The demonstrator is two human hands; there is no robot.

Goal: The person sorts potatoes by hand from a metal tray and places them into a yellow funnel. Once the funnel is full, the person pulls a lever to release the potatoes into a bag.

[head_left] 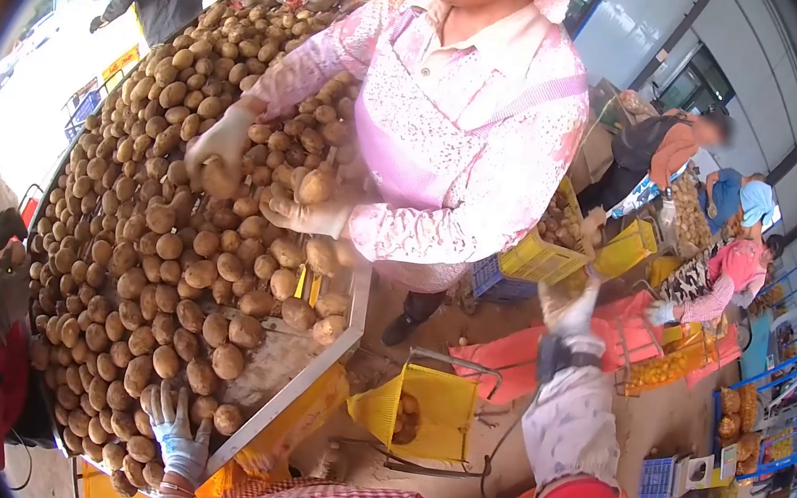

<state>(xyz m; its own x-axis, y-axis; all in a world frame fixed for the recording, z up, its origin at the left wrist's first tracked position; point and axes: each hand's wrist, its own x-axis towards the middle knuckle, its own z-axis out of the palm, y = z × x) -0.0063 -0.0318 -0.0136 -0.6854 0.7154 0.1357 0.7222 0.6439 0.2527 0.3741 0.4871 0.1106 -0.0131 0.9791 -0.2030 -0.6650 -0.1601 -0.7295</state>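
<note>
The left hand [172,435] is the nearer one to the potatoes [166,361]; its fingers are spread and touch them at the near side of the table [291,396]. The potatoes lie far from the fingertips, roundish, without one clear long axis. The right hand [570,313] is well apart, to the right; blurred, so I cannot tell its grip.

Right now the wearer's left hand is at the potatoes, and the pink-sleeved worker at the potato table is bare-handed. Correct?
No: the head view shows that worker's hands gloved. The wearer's left hand is at the potatoes.
</note>
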